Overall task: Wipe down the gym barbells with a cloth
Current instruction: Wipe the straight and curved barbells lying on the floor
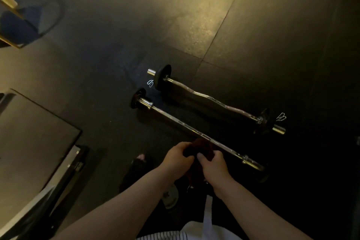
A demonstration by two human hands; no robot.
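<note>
Two chrome barbells lie side by side on the dark rubber floor. The nearer one is a straight barbell (pixel 175 121) with a small black plate at its far end. Behind it lies a curl barbell (pixel 214 101) with a wavy shaft and a black plate near each end. A dark cloth (pixel 202 147) is bunched in front of me, above the straight bar's near half. My left hand (pixel 176 157) grips the cloth's left side. My right hand (pixel 212 165) pinches its right side, and more cloth hangs down between my wrists.
Two spring collars lie loose by the curl bar, one collar (pixel 150 83) at the far end and one collar (pixel 281 117) at the near end. A bench or machine frame (pixel 58 171) stands at the left. My foot (pixel 139 163) rests on the floor below my hands.
</note>
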